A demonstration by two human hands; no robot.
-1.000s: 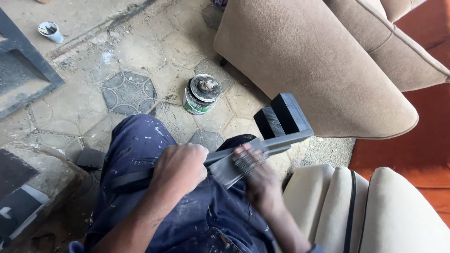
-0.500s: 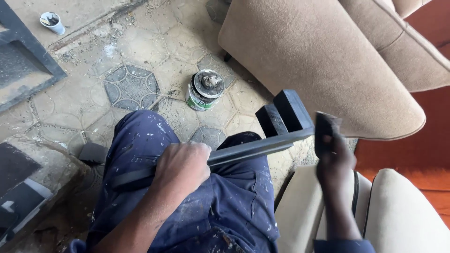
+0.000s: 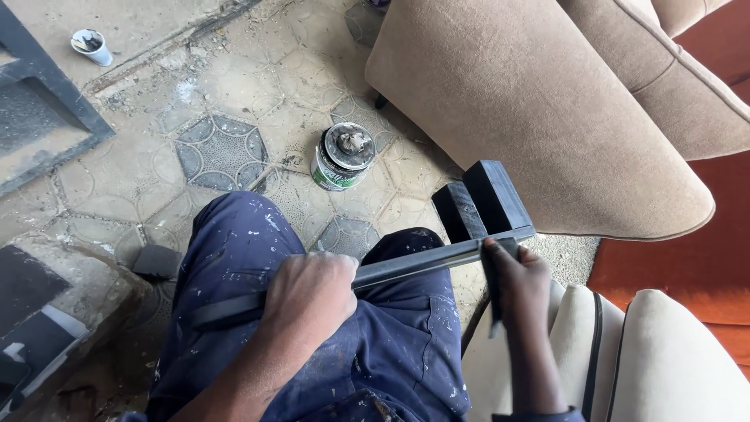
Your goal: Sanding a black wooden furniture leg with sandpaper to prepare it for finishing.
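- In the lower middle of the frame I see my left hand (image 3: 312,293) wrapped tight around a long black-painted bar (image 3: 406,266) that lies across my lap, over dark blue, paint-flecked work trousers (image 3: 234,242).
- The bar runs from lower left up toward the centre right, where two black rectangular blocks (image 3: 480,199) stand up from its far end, side by side.
- My right hand (image 3: 519,285) sits at that far end, just below the blocks, fingers pressed against the bar with a dark sheet of abrasive paper (image 3: 494,293) pinched under them; one edge of the sheet hangs down past my palm.
- Whether the right hand closes fully around the bar I cannot tell; it is clamped on the sheet.
- On the floor, centre top, a round tin with a green and white label and a crusted lid (image 3: 342,156) stands upright on the patterned grey stone tiles (image 3: 219,148), near my knees but apart from them.
- In the upper left corner a small white cup (image 3: 91,45) sits on the floor, well apart from everything else.
- A tan fabric armchair (image 3: 531,101) fills the upper right; its padded arm passes just behind the blocks.
- A cream upholstered seat with dark piping (image 3: 648,352) fills the lower right, beside my right forearm.
- A dark metal frame (image 3: 47,117) lies at the left edge.
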